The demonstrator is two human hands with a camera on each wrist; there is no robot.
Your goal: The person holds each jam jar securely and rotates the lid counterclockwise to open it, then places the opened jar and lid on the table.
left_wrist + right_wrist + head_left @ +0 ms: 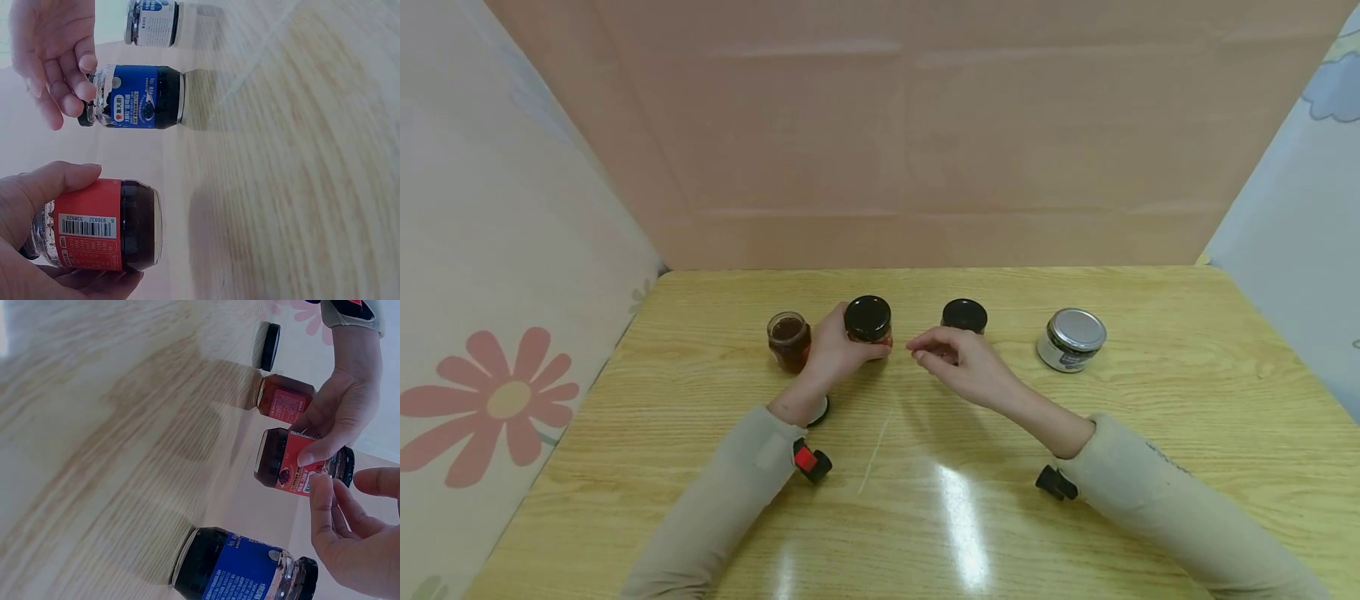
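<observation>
My left hand [835,346] grips a jar with a red label [87,225] and a black lid [868,317], thumb on one side and fingers on the other. A gap between the jar's base and its shadow shows it slightly off the table. Close by, my right hand [966,367] hovers with loosely bent fingers [322,509] and holds nothing. It is between the red-labelled jar and a blue-labelled jar [134,97], whose black lid [964,315] is on. To the left stands a lidless jar [788,346] with dark red contents; a loose black lid [270,347] lies near it.
A squat jar with a silver lid [1072,340] stands to the right on the wooden table [1187,467]. Behind the table's far edge hangs a pinkish-brown sheet [910,133]. A wall with a painted flower [508,400] borders the left side.
</observation>
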